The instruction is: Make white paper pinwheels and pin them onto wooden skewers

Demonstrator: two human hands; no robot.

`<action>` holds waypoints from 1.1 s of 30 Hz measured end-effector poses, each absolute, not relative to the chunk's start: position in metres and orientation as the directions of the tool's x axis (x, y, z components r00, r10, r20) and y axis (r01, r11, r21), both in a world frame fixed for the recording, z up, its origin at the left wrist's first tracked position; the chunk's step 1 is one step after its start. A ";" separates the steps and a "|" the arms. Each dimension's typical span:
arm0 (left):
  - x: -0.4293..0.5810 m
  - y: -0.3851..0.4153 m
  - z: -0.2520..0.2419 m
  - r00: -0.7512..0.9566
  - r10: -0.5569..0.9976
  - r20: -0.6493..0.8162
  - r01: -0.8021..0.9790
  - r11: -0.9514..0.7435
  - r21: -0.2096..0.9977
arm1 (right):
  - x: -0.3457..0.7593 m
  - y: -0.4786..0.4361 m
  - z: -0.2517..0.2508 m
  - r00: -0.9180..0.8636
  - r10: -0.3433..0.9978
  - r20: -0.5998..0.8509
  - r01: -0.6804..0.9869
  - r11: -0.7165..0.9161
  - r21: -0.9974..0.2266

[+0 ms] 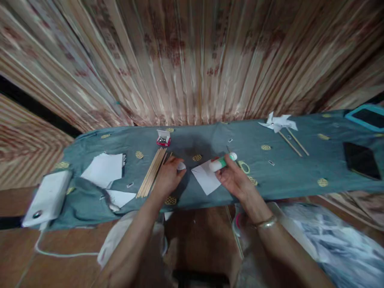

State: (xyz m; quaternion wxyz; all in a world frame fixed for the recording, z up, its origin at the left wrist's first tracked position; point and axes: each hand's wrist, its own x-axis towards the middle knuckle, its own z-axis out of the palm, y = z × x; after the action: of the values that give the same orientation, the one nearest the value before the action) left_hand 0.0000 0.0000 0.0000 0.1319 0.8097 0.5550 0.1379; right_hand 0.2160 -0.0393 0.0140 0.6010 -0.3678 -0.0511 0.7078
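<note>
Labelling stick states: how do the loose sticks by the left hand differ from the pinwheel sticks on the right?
The loose sticks lie packed in one bundle, many, with bare ends; the pinwheel sticks are two, lying apart, each topped by a white paper pinwheel. Both are thin pale wood, flat on the teal cloth.

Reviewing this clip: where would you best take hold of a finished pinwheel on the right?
By the bare near end of its stick, pinched from above on the person's side. The paper vanes sit at the far end and look flimsy; the stick lies flat on the cloth.
</note>
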 end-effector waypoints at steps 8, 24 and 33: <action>0.005 0.009 -0.015 0.385 0.909 0.157 0.869 -0.415 0.270 | 0.237 -0.050 0.003 0.050 0.906 -0.421 -0.770 -0.233 -0.594; 0.044 -0.057 -0.033 0.712 0.674 0.194 0.569 -0.717 0.403 | 0.237 -0.052 0.002 0.211 0.853 -0.478 -0.592 -0.277 -0.757; 0.042 -0.056 -0.034 0.703 0.691 0.168 0.583 -0.695 0.420 | 0.238 -0.051 0.001 0.170 0.872 -0.459 -0.534 -0.310 -0.786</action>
State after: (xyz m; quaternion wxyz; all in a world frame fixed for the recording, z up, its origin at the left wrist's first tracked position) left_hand 0.0422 -0.0558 -0.0338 0.1702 0.9069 0.3512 0.1585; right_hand 0.2378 -0.0514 0.0008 0.5642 -0.5166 -0.1633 0.6231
